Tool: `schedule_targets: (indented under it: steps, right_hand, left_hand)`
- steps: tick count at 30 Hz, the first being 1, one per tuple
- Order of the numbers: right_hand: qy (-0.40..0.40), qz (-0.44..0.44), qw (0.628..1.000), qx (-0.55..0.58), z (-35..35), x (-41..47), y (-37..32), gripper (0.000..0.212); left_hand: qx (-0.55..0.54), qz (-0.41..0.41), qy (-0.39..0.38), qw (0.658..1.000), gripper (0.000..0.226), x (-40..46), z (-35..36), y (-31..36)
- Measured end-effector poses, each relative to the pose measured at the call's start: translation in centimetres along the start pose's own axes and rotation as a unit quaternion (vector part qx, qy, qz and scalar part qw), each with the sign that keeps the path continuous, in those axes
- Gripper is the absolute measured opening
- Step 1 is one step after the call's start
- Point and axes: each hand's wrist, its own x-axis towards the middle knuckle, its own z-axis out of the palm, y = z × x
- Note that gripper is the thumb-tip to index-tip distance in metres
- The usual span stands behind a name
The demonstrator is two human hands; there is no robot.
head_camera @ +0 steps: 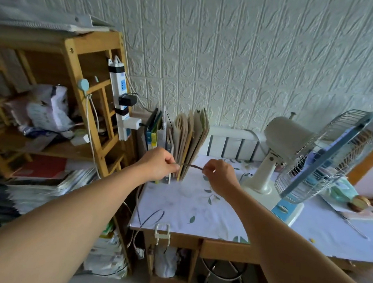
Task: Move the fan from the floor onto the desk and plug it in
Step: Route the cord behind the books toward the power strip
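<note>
Both hands pinching thin dark cord (190, 166), wire-caged fan (304, 159) on desk (200, 206)

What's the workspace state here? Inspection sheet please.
Surface: desk with leaf-print cover, mostly bare in the middle.
Job's things: fan upright on desk, right side; plug not seen.
Clutter: upright folders; papers at right edge.
Hands: left hand and right hand pinch a stretch of fan cord between them.
Cables: cord loop drapes off the desk's left edge.
Surroundings: power strip on wooden shelf, two adapters plugged in.
</note>
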Motion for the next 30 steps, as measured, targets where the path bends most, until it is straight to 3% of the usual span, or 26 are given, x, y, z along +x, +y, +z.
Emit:
schedule_targets:
  steps: [8, 11, 14, 17, 20, 24, 26, 30]
  right_hand:
    - [0.124, 0.206, 0.970, -0.048, -4.0, 0.7, 3.1, 0.026]
    - [0.116, 0.249, 0.959, -0.063, -5.1, 0.8, 4.2, 0.028]
    - [0.065, 0.187, 0.978, -0.058, -5.6, 1.7, 4.2, 0.030]
    - [0.015, 0.114, 0.991, 0.069, -6.1, 3.0, 2.8, 0.034]
    - [-0.051, 0.064, 0.978, 0.191, -6.5, 4.4, 0.7, 0.047]
    - [-0.124, 0.013, 0.969, 0.214, -6.4, 5.4, -1.3, 0.014]
    - [-0.071, 0.007, 0.974, 0.213, -6.3, 6.1, -1.2, 0.022]
    - [0.140, 0.099, 0.966, 0.195, -7.1, 7.7, 0.3, 0.024]
  left_hand:
    - [0.005, 0.004, 0.042, 0.999, 0.030, 0.4, -3.5, 1.0]
    - [0.011, 0.010, 0.057, 0.998, 0.030, 1.1, -4.0, 1.5]
    - [0.007, 0.026, 0.073, 0.997, 0.029, 2.1, -3.8, 2.9]
    - [0.018, 0.046, 0.058, 0.997, 0.028, 3.3, -3.2, 4.7]
    - [0.053, 0.071, 0.045, 0.995, 0.023, 4.6, -2.4, 6.2]
    - [0.066, 0.096, 0.045, 0.992, 0.019, 6.2, -2.2, 6.8]
    - [0.065, 0.106, 0.046, 0.991, 0.019, 7.2, -2.6, 6.7]
    - [0.068, 0.102, 0.040, 0.992, 0.021, 9.4, -3.8, 5.9]
